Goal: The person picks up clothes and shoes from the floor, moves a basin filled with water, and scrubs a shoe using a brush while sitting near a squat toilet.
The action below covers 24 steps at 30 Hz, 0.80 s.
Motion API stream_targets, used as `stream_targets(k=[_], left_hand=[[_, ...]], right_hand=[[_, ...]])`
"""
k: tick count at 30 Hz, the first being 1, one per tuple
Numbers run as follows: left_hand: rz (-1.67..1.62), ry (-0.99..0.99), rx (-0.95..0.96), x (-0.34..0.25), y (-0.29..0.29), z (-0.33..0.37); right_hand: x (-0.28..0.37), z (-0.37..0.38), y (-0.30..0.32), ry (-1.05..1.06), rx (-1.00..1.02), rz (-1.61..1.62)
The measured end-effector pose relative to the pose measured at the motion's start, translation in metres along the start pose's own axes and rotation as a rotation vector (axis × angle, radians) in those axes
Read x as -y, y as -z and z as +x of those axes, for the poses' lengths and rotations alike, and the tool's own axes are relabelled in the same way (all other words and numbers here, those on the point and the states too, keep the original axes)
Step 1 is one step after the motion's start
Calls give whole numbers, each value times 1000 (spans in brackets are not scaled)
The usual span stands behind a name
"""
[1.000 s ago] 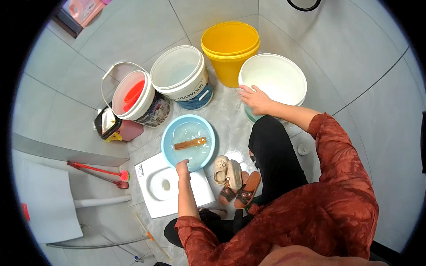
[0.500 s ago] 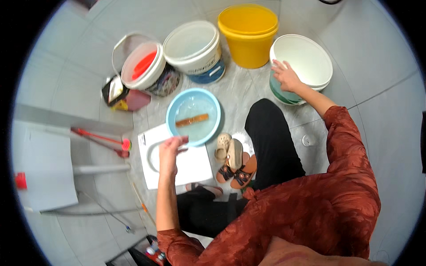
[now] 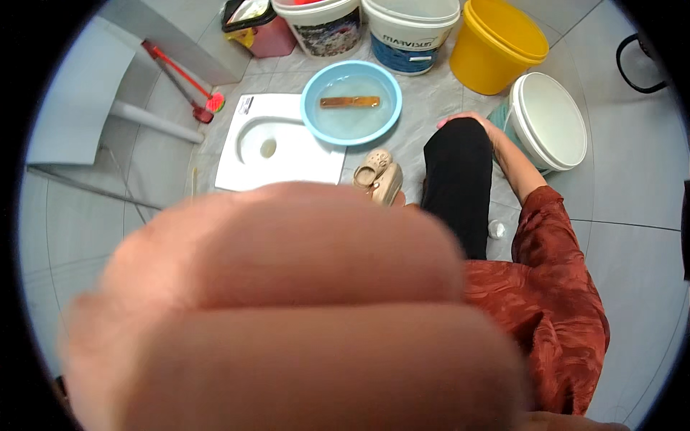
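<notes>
My left hand (image 3: 309,309) is right up against the camera, huge and out of focus. Two thick fingers lie side by side across the lower middle; what its fingertips do is hidden. My right hand (image 3: 467,120) rests by my raised right knee (image 3: 460,172), partly hidden behind it, with its visible fingers stretched out and nothing seen in them. Close beside it stands a white bucket (image 3: 528,126) with a greenish side, tilted in view. A light blue basin (image 3: 307,108) of water holds a brown wooden strip (image 3: 350,102) and overlaps the white squat toilet (image 3: 226,158).
A yellow bucket (image 3: 489,65), a white-and-blue bucket (image 3: 406,54) and a dark-patterned bucket (image 3: 327,36) line the back. Beige clogs (image 3: 381,176) lie by my knee. A red-handled brush (image 3: 183,72) leans at the left, near a pipe (image 3: 154,122).
My left hand has risen from over the toilet to just before the camera. My right hand has left the white bucket's rim and come to my knee. The whole view has shifted.
</notes>
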State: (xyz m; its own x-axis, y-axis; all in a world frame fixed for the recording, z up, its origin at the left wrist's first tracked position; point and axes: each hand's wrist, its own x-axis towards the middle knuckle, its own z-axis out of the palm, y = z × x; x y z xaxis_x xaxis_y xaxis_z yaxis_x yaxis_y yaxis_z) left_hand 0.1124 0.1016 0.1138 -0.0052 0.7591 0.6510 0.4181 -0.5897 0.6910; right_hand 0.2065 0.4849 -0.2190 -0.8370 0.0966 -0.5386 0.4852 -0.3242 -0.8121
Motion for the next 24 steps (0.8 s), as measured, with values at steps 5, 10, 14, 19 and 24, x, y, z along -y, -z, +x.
stream_targets(k=[5, 10, 14, 19, 24], left_hand=[[-31, 14, 13, -11, -6, -4], [-27, 23, 15, -17, -14, -9], [-9, 27, -1, -23, -14, -21], [-35, 49, 5, -24, -26, -16], [-32, 66, -5, -26, -17, -25]], right_hand=[[-11, 6, 39, 253, -129, -372], [9, -6, 44, 200, -204, -497], [41, -32, 18, 302, -114, -338], [44, -55, 39, 338, -197, 34], [52, -27, 12, 408, -283, -102]])
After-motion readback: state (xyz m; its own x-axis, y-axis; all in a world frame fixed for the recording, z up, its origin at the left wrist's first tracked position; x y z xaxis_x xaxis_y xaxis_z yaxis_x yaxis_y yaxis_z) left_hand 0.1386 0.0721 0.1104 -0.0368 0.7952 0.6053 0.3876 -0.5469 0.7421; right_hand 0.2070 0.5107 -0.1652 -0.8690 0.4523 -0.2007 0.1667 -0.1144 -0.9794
